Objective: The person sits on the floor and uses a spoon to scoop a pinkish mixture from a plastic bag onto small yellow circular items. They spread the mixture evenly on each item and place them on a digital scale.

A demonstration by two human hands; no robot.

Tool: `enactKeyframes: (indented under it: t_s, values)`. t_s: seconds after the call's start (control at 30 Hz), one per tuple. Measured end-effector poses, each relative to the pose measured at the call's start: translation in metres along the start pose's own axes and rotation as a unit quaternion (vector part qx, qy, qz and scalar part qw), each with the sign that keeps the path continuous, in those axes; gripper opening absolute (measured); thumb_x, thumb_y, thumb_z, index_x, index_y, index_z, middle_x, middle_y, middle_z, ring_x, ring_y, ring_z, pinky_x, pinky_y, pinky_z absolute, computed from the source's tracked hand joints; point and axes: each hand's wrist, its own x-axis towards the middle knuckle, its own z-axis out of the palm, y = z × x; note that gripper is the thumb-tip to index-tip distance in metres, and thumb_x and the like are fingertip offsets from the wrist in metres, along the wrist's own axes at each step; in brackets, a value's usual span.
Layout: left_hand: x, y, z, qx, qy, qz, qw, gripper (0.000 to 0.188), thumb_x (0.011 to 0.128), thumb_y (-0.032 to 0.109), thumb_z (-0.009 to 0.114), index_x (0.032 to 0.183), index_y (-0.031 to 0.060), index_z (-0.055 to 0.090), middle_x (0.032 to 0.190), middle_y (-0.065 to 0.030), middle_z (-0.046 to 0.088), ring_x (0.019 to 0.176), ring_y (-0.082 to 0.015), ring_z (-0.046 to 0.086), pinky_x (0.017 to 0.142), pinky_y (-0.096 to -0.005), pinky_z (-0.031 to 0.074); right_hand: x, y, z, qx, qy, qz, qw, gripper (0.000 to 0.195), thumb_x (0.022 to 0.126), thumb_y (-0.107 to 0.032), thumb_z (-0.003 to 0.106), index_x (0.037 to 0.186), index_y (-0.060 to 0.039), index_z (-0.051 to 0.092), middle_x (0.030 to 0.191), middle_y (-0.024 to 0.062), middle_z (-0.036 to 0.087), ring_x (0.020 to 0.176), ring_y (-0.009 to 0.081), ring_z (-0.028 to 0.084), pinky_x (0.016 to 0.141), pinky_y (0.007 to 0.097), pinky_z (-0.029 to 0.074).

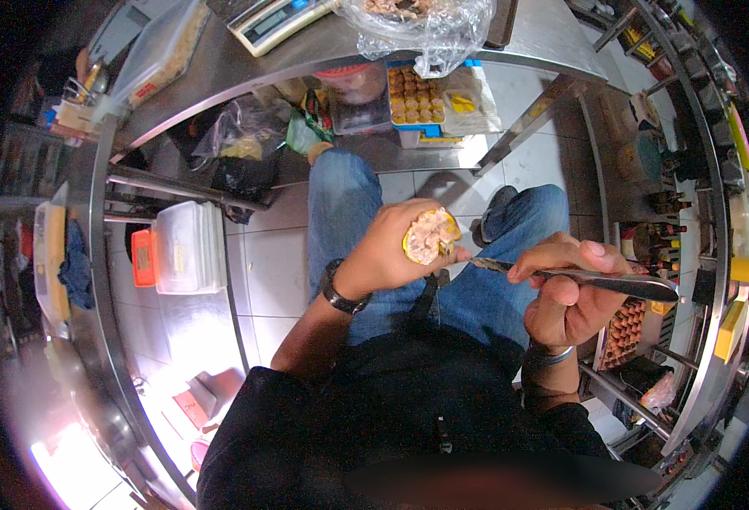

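Observation:
My left hand is curled around a small dumpling with a yellow wrapper. Pale minced filling shows across its top, up to the wrapper's rim. To the right, my right hand grips a metal knife or spatula, its handle end pointing right. Bits of filling cling to the tool's narrow tip, which lies close beside the left fingertips. A low tray of finished yellow dumplings rests in front of me below the steel table, in neat rows. Beside the dumplings lies a pale sheet with yellow wrapper pieces.
A steel table spans the front, bearing a digital scale and a plastic-lined bowl of minced filling. Clear plastic containers stand on a left lower shelf. Trays of eggs and bottles sit on right shelving.

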Motion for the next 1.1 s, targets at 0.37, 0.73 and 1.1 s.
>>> enactKeyframes:
  t_s: [0.37, 0.73, 1.1]
  values:
    - [0.003, 0.008, 0.015, -0.137, 0.039, -0.046, 0.989, 0.04, 0.07, 0.02, 0.092, 0.098, 0.0055, 0.067, 0.084, -0.0018, 0.069, 0.076, -0.012, 0.063, 0.075, -0.0307, 0.054, 0.001, 0.004, 0.01, -0.045, -0.002, -0.02, 0.999, 0.051, 0.101, -0.044, 0.055, 0.135, -0.0122, 0.035, 0.068, 0.0145, 0.066, 0.052, 0.0149, 0.054, 0.049, 0.0239, 0.039]
    - [-0.003, 0.007, 0.005, -0.146, -0.003, -0.086, 0.986, 0.036, 0.071, 0.019, 0.092, 0.082, 0.0061, 0.059, 0.073, 0.0025, 0.059, 0.07, -0.0041, 0.054, 0.066, -0.0245, 0.048, -0.004, 0.004, 0.011, 0.023, -0.001, -0.018, 1.0, 0.035, 0.097, -0.034, 0.066, 0.12, -0.0129, 0.05, 0.081, 0.0141, 0.073, 0.064, 0.0218, 0.065, 0.058, 0.0323, 0.05]
    - [-0.004, 0.013, 0.018, -0.147, -0.003, -0.116, 0.982, 0.031, 0.067, 0.008, 0.086, 0.089, 0.0042, 0.064, 0.087, -0.0039, 0.07, 0.08, -0.0121, 0.066, 0.071, -0.0287, 0.052, 0.002, 0.005, 0.011, 0.02, -0.05, -0.004, 0.999, 0.02, 0.091, -0.012, 0.073, 0.103, -0.0111, 0.057, 0.083, 0.0123, 0.073, 0.066, 0.0228, 0.067, 0.06, 0.0318, 0.052]
